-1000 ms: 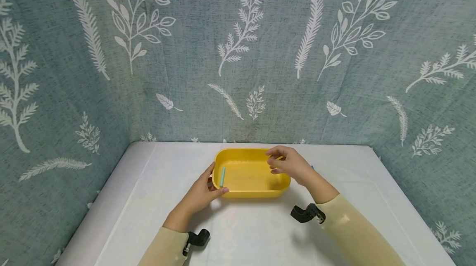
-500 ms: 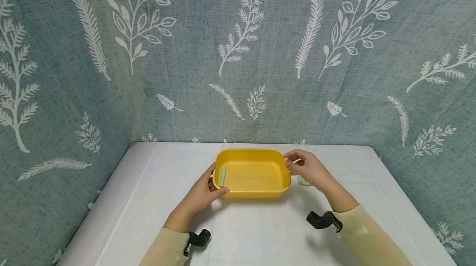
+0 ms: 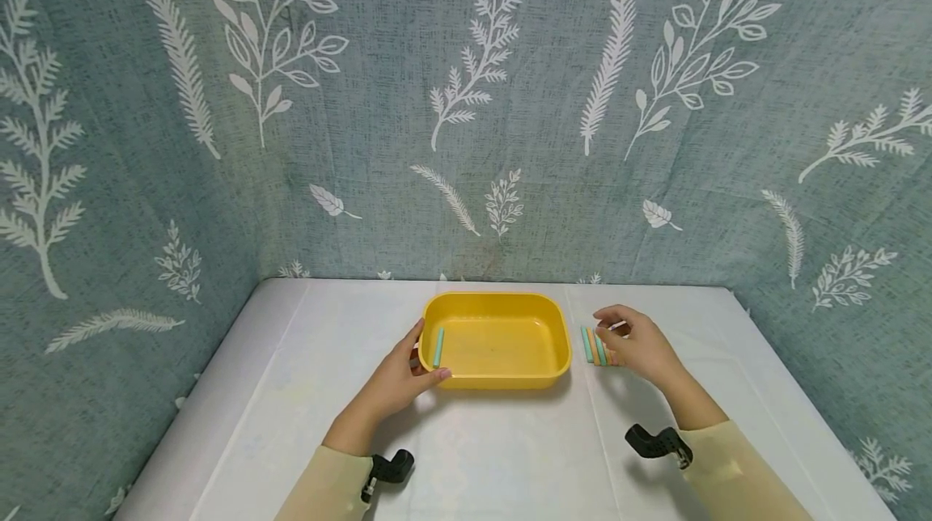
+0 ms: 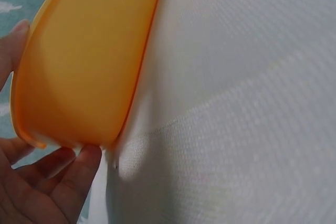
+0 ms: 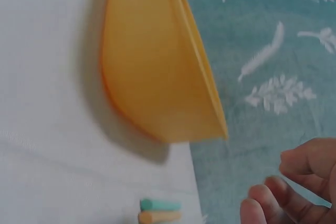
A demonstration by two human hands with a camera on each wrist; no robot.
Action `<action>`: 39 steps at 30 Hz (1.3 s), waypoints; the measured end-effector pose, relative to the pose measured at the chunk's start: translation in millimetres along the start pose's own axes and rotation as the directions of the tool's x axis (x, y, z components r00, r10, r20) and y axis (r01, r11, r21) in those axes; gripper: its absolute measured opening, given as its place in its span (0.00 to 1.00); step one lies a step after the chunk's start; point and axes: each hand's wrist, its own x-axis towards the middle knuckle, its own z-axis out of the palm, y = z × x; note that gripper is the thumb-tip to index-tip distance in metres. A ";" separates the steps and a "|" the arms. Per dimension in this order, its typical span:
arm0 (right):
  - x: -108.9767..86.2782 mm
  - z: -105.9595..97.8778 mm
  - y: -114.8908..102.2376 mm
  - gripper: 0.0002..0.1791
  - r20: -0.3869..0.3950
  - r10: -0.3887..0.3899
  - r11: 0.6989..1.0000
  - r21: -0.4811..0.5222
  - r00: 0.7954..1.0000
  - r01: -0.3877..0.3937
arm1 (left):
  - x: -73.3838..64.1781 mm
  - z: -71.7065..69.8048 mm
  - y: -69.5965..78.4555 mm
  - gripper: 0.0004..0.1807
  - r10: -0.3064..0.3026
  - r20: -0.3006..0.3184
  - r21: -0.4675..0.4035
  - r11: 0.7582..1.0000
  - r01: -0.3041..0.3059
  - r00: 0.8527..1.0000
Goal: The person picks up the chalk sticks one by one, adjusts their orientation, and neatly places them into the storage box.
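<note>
My left hand (image 3: 400,377) grips the left end of a yellow plastic tray (image 3: 495,382); the thumb lies on the front rim and the fingers are round the side, as the left wrist view also shows. Inside the tray, at its left end, lies one teal chalk stick (image 3: 438,348). Right of the tray my right hand (image 3: 644,349) hovers over a row of teal and orange chalk sticks (image 3: 587,345) and hides part of it. In the right wrist view its fingers (image 5: 278,192) are loosely bent with nothing between them, beside the near chalk ends (image 5: 160,204).
A white cloth (image 3: 510,456) covers the table. Behind and at both sides hang green-grey curtains (image 3: 466,181) with white leaf prints. A black wrist camera (image 3: 393,466) sits on the left wrist and another camera (image 3: 655,442) on the right.
My right hand has moved right, from over the tray's right end to above the chalk row, which has come into view. My left hand and the tray have stayed in place.
</note>
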 end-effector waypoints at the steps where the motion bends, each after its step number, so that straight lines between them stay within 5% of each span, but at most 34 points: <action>1: -0.4 -1.0 2.8 0.20 -0.007 -0.001 1.000 -0.003 1.000 0.001 | 0.0 -0.1 0.0 0.58 0.003 -0.002 0.001 1.000 -0.003 1.000; 17: 5.1 -10.4 43.9 0.20 -0.026 0.071 0.997 0.002 0.997 -0.071 | -1.1 -0.1 -0.1 0.57 0.005 -0.010 -0.001 1.000 -0.005 1.000; 31: 16.8 -3.1 66.4 0.23 0.081 0.227 0.974 -0.031 0.971 -0.225 | -2.8 0.0 -1.4 0.57 0.006 -0.004 -0.003 1.000 -0.006 1.000; 39: 24.2 -0.5 74.2 0.24 0.120 0.216 0.975 -0.081 0.969 -0.207 | -1.5 0.8 -2.7 0.57 0.006 -0.004 0.005 1.000 -0.006 1.000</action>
